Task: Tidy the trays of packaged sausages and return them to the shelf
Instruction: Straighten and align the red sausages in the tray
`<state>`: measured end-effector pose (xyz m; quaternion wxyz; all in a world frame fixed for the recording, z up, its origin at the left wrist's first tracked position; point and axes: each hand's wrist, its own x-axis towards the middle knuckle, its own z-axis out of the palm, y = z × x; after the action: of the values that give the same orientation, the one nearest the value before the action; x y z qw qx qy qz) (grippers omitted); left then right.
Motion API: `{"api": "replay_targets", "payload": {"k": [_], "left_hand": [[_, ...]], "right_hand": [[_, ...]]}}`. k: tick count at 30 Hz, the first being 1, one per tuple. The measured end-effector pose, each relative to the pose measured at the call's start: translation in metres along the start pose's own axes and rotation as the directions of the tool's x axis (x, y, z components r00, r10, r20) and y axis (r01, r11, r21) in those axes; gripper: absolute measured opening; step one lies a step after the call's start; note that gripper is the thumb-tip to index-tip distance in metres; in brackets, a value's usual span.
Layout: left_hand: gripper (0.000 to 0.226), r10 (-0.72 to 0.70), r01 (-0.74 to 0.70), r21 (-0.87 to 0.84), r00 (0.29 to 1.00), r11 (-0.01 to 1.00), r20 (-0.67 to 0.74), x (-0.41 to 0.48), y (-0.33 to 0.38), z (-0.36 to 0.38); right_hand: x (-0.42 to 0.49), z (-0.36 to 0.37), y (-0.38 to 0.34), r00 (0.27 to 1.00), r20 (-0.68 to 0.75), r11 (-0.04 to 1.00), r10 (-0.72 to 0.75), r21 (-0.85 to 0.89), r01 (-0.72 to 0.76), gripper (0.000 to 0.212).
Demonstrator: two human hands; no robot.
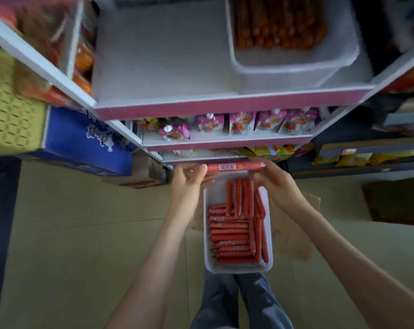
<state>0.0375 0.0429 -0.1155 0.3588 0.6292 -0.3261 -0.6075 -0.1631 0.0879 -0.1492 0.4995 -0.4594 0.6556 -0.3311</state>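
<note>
A white tray [270, 224] of red packaged sausages [232, 233] rests below me, above my knees. Some sausages lie crosswise in a stack, others lengthwise at the far end and right side. My left hand [189, 180] and my right hand [270, 178] hold one long red sausage [232, 166] by its two ends, level above the tray's far end. A second white tray [293, 67] with orange-red sausages stands on the right of the top shelf [158, 58].
Lower shelves carry pink drink pouches [241, 125] and yellow snack bags [272, 151]. A blue carton [82, 138] stands at the left on the floor. A dark rack [367, 148] with yellow packets is at the right. The left half of the top shelf is bare.
</note>
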Motion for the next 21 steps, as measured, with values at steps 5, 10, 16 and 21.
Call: {"api": "replay_targets", "payload": {"k": [5, 10, 16, 21], "left_hand": [[0.008, 0.019, 0.044, -0.227, 0.963, 0.973, 0.269, -0.051, 0.089, 0.023], [0.011, 0.106, -0.028, -0.198, 0.911, 0.98, 0.398, -0.09, 0.16, 0.049], [0.034, 0.566, -0.814, 0.371, 0.578, 0.447, 0.588, -0.159, 0.213, 0.068], [0.026, 0.767, -0.91, 0.321, 0.399, 0.263, 0.502, -0.176, 0.231, 0.076]], "right_hand": [[-0.064, -0.056, -0.132, 0.932, -0.278, 0.939, -0.231, 0.188, 0.288, 0.018], [-0.106, -0.092, -0.216, 0.814, -0.392, 0.802, -0.427, 0.25, 0.542, 0.01], [-0.129, -0.104, -0.272, 0.686, -0.351, 0.728, -0.637, 0.02, 0.686, 0.018], [-0.136, -0.102, -0.299, 0.635, -0.304, 0.648, -0.71, 0.07, 0.758, 0.016]]}}
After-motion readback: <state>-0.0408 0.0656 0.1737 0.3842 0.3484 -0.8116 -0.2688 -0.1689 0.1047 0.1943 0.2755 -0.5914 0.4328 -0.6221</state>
